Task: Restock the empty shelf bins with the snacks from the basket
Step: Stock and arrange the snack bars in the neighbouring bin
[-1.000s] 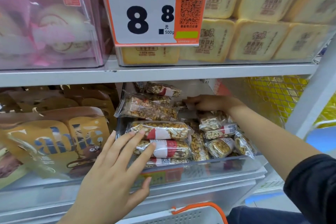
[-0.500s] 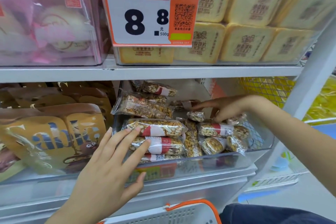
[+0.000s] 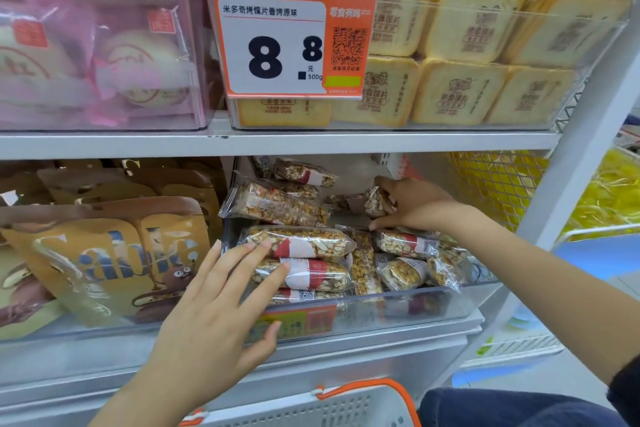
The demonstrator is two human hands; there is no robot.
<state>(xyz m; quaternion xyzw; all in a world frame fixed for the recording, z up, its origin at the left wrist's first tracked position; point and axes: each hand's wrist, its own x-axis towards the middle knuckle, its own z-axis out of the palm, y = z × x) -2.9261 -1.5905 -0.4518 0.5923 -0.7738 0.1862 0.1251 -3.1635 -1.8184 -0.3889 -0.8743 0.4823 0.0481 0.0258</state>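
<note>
Shelf bin (image 3: 398, 308) holds nut bars (image 3: 298, 241); left fingers (image 3: 256, 250) spread, right fingers (image 3: 381, 184) pinch one.

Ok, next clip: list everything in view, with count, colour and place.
nut bars: many, clear wrappers with red-white bands, piled in the clear bin
clear bin: one, lower shelf, centre
price tag: one, orange and white, on the upper bin front
toast slice packs: many, pale yellow, upper shelf right
pink packs: several, upper shelf left
brown-gold bags: several, lower shelf left
basket: one, grey with orange handle, bottom edge
left hand: open, fingers resting on the front bars
right hand: holds one small nut bar at the bin's back
</note>
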